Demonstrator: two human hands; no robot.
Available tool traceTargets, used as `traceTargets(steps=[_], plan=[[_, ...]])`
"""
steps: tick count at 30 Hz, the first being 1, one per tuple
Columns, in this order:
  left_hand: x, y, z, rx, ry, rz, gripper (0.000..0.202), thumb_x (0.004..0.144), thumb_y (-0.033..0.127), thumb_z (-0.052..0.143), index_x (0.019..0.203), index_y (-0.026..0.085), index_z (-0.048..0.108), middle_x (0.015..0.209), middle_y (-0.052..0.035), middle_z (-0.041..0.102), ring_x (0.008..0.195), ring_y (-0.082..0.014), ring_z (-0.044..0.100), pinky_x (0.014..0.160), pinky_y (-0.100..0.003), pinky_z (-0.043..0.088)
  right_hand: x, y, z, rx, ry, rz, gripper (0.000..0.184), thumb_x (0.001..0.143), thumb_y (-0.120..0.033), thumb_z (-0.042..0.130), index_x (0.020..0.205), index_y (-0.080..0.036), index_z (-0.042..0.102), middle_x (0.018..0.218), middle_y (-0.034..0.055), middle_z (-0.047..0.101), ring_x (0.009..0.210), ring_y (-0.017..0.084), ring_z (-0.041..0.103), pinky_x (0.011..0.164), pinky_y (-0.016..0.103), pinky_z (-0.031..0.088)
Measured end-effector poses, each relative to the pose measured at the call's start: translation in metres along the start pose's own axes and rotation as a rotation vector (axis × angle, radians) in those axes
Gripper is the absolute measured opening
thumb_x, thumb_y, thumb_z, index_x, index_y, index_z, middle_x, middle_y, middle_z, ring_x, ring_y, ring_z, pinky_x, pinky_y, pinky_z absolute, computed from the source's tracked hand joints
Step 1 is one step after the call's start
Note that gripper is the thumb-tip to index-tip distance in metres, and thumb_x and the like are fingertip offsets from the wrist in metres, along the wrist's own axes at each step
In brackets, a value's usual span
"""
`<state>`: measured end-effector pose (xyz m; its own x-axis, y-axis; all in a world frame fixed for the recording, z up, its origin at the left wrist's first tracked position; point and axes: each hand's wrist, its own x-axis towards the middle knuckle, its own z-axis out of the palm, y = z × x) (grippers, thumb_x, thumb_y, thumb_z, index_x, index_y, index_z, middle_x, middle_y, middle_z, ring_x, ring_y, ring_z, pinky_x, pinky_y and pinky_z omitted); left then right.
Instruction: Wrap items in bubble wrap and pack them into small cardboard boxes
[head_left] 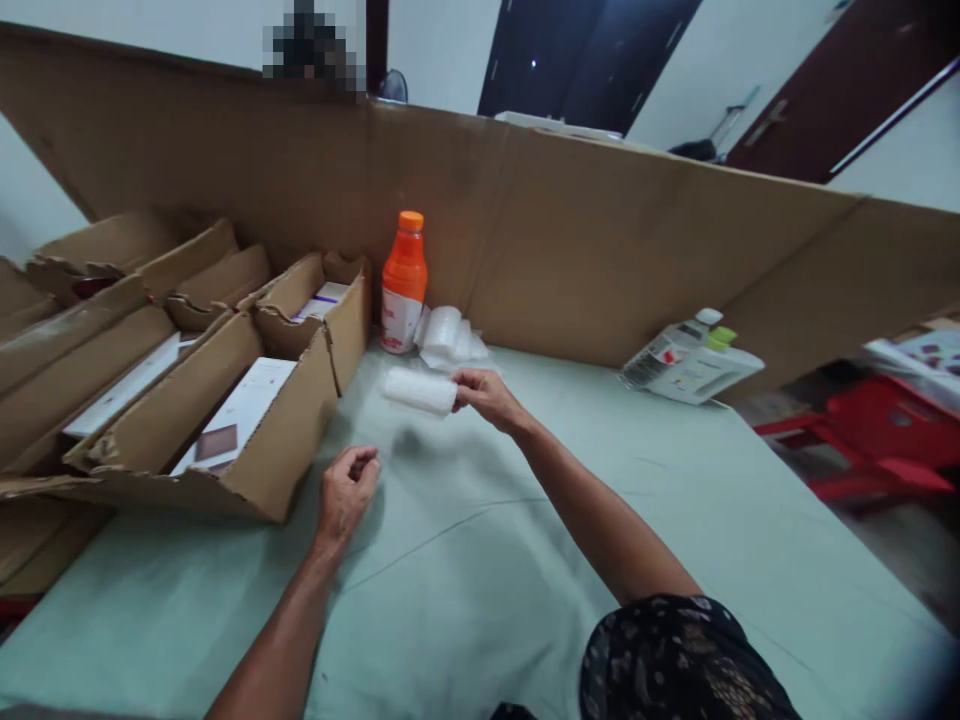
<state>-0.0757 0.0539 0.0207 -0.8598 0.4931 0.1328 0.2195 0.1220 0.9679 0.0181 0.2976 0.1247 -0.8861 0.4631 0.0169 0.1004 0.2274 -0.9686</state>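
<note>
My right hand (486,397) is closed on one end of a white roll (418,391) and holds it a little above the pale green table cover (525,560). My left hand (346,493) rests on the cover beside the nearest cardboard box (247,440), fingers curled in with nothing visible in them. More white rolls (450,338) lie behind, next to an orange bottle (404,283) with an orange cap.
Several open cardboard boxes (150,330) with flat white packs fill the left side. A tall cardboard wall (600,240) runs along the back. A white bottle in packaging (690,360) lies at the right. A red plastic stool (862,440) stands past the table's right edge.
</note>
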Motion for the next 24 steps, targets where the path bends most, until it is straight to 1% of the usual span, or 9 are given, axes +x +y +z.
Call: traceTargets(steps=[3,6,9,12,15,19,21,24], plan=[[0.001,-0.002,-0.002,0.005,0.002,-0.047,0.039,0.073,0.046,0.063,0.092,0.014,0.075,0.086,-0.0098,0.076,0.076,-0.0218,0.069,0.072,-0.032,0.055,-0.028,0.032,-0.008,0.028,0.039,0.078,0.018,0.064,-0.031,0.066,0.073,-0.016,0.065,0.059,-0.0028,0.063,0.054,0.01,0.059,0.058,0.022,0.048],[0.002,-0.006,-0.004,0.015,-0.005,-0.072,0.042,0.073,0.048,0.064,0.094,0.014,0.075,0.084,-0.0095,0.076,0.076,-0.0222,0.07,0.072,-0.032,0.054,-0.043,0.051,-0.019,0.037,0.093,0.14,0.015,0.065,-0.03,0.065,0.073,-0.016,0.063,0.059,-0.0039,0.063,0.053,0.01,0.059,0.057,0.022,0.05],[0.003,-0.01,-0.005,0.028,-0.012,-0.084,0.042,0.073,0.049,0.064,0.095,0.014,0.075,0.085,-0.0092,0.076,0.077,-0.0221,0.07,0.073,-0.032,0.054,-0.043,0.065,-0.034,0.007,0.148,0.2,0.01,0.067,-0.024,0.064,0.073,-0.017,0.062,0.06,-0.0035,0.064,0.052,0.009,0.06,0.056,0.02,0.05],[0.003,-0.011,-0.005,0.037,-0.008,-0.09,0.043,0.074,0.049,0.064,0.096,0.014,0.075,0.085,-0.009,0.076,0.077,-0.0219,0.07,0.073,-0.032,0.054,-0.036,0.073,-0.049,-0.073,0.188,0.265,0.006,0.068,-0.018,0.064,0.074,-0.016,0.063,0.058,-0.0024,0.065,0.051,0.01,0.06,0.05,0.018,0.046],[0.003,-0.01,-0.005,0.039,-0.007,-0.09,0.042,0.074,0.049,0.063,0.095,0.015,0.075,0.083,-0.009,0.076,0.077,-0.0223,0.07,0.073,-0.032,0.054,-0.03,0.076,-0.064,-0.191,0.219,0.32,0.005,0.068,-0.014,0.062,0.072,-0.016,0.064,0.053,-0.002,0.063,0.048,0.01,0.059,0.045,0.017,0.041],[0.004,-0.008,-0.003,0.043,-0.003,-0.083,0.04,0.073,0.048,0.062,0.092,0.015,0.075,0.085,-0.01,0.077,0.079,-0.0231,0.071,0.073,-0.032,0.054,-0.031,0.072,-0.091,-0.39,0.27,0.355,0.011,0.07,-0.012,0.056,0.074,-0.015,0.066,0.052,-0.0019,0.063,0.049,0.011,0.06,0.049,0.018,0.042],[0.003,-0.007,-0.002,0.04,-0.001,-0.079,0.039,0.074,0.048,0.061,0.091,0.016,0.076,0.085,-0.0102,0.077,0.078,-0.0231,0.071,0.073,-0.032,0.054,-0.035,0.066,-0.105,-0.509,0.292,0.374,0.018,0.071,-0.012,0.056,0.082,-0.014,0.07,0.054,-0.0012,0.065,0.049,0.012,0.061,0.051,0.019,0.043],[0.001,-0.004,0.0,0.029,0.001,-0.072,0.037,0.074,0.047,0.06,0.089,0.017,0.076,0.087,-0.0103,0.078,0.078,-0.0232,0.071,0.073,-0.033,0.055,-0.041,0.051,-0.121,-0.705,0.321,0.394,0.035,0.073,-0.01,0.058,0.105,-0.012,0.073,0.058,-0.0003,0.069,0.052,0.014,0.062,0.056,0.022,0.045]])
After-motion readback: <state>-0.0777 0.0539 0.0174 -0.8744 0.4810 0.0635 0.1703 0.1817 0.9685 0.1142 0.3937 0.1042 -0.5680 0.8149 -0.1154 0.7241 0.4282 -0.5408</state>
